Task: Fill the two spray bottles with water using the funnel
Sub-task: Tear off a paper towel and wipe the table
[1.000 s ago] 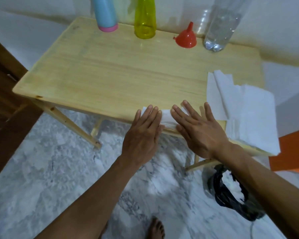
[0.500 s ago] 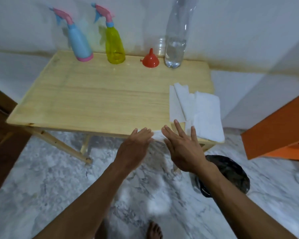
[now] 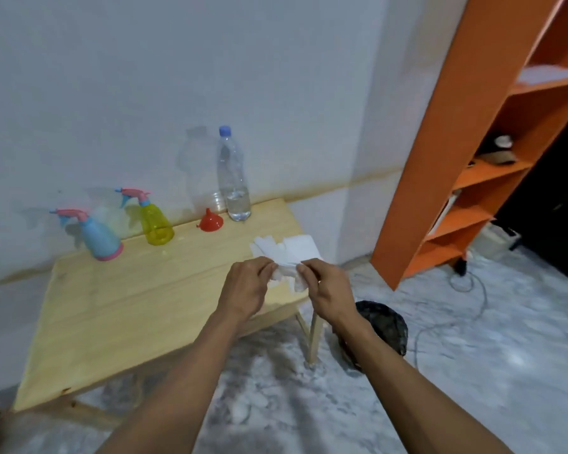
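Wooden table: near its right edge, left hand and right hand pinch a crumpled tissue between curled fingers.

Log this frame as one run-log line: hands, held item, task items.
left hand: grips crumpled white paper towel | right hand: grips same | red plastic funnel, both spray bottles: untouched on wooden table

Dim, flat indoor light; soft shadows of the bottles fall on the wall. Everything looks slightly blurred, and straight lines bend toward the edges.
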Tool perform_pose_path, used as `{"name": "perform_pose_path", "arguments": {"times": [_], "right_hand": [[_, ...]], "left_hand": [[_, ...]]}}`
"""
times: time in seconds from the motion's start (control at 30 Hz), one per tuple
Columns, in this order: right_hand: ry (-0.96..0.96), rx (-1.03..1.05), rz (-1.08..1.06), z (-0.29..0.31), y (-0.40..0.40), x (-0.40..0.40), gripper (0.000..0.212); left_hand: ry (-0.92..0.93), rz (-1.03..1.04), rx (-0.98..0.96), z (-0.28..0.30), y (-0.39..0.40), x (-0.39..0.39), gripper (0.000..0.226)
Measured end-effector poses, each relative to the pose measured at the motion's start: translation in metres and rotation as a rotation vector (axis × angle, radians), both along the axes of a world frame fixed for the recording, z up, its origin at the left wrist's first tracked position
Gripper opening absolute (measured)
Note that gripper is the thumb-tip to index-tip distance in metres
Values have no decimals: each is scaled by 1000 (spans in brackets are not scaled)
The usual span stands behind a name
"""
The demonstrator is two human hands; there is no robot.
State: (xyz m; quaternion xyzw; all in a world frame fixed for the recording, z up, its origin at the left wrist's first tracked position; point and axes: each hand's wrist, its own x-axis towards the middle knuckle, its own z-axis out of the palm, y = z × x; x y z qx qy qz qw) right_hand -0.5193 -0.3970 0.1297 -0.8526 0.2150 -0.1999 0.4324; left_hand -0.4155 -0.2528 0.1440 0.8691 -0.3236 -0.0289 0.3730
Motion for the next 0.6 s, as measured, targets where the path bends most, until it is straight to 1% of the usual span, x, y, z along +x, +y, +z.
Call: {"name": "perform_pose_path", "arguments": {"times": [0.1, 0.17, 0.27, 0.33, 0.43, 0.6], "right_hand": [[-81, -33, -161, 19, 0, -24, 17], [-106, -61, -258, 28, -3, -46, 16], [-132, -80, -419, 32, -5, -86, 15], [-144, -49, -545, 33, -6, -114, 14], [-122, -19, -693, 28, -11, -145, 16], [-41, -21, -862, 13, -28, -171, 20]], "left_hand": [[-44, -105, -34, 20, -14, -4, 22], [-38, -185, -61, 28, -29, -12, 19], [-29, -307, -103, 33, -53, -39, 16], [-14, -362, -141, 34, -67, -62, 14], [13, -437, -184, 28, -87, -92, 14], [38, -488, -167, 13, -121, -124, 16]]}}
